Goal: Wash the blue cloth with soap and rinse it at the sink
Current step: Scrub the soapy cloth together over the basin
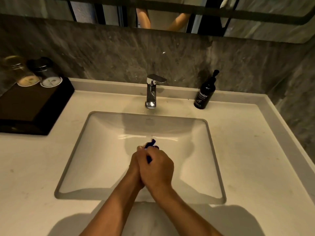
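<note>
Both forearms reach in from the bottom edge and meet over the middle of the white sink (75, 160), which is set under a pale stone counter (247, 159). Beyond the basin a chrome faucet (152, 92) stands at the back rim, its spout pointing toward the hands; whether water runs from it cannot be told. To its right, on the counter, stands a dark pump bottle (205, 95) of hand wash, well apart from the hands. At far left a dark tray (32, 106) carries two upturned glasses (34, 74). A grey marbled wall rises behind, with a mirror (255, 16) above it. Nothing stands between the hands and the faucet. The right hand (156, 169) lies over the left hand (134, 166), palms pressed together, fingers curled and closed around the blue cloth (150, 143), which is bunched between them above the basin floor; only a small dark tuft pokes out past the fingertips and a sliver shows beside the right thumb.
</note>
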